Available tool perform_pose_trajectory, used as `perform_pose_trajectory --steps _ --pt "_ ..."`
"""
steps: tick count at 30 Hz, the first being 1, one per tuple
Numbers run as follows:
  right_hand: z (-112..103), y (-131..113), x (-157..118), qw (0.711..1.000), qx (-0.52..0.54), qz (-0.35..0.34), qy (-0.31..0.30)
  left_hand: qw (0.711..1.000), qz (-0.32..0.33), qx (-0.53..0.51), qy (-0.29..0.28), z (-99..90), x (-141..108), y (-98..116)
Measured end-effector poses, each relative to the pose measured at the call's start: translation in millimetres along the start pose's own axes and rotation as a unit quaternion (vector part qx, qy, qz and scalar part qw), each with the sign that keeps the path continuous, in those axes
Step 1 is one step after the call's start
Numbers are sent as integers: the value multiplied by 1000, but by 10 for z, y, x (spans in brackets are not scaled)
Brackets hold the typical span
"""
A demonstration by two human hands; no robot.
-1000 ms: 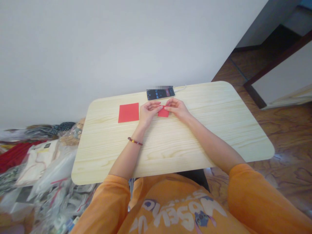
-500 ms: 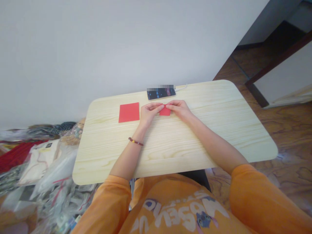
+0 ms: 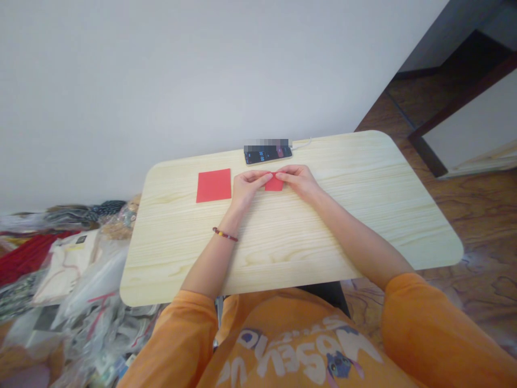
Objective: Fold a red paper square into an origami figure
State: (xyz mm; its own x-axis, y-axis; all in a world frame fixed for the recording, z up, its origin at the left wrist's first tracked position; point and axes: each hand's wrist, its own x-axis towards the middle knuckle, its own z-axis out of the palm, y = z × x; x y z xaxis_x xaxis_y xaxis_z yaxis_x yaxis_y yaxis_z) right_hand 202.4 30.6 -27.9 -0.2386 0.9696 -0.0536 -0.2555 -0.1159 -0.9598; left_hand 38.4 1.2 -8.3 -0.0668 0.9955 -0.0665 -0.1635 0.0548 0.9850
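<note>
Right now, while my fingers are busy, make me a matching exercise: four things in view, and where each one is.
Things:
1. small red piece
2. large red square
3. phone
4. beaded bracelet

Places:
A. around the left forearm
B. held by the left hand and right hand
C. on the table, left of both hands
D. beyond the hands, near the wall

Pairs: 1-B, 2-C, 3-D, 4-A.
</note>
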Motion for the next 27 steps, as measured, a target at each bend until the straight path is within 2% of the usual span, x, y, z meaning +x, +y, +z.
perform_pose_trajectory --steps 27 --pt "15 3 -4 1000 3 0 19 999 -17 -35 -5 -4 6 -14"
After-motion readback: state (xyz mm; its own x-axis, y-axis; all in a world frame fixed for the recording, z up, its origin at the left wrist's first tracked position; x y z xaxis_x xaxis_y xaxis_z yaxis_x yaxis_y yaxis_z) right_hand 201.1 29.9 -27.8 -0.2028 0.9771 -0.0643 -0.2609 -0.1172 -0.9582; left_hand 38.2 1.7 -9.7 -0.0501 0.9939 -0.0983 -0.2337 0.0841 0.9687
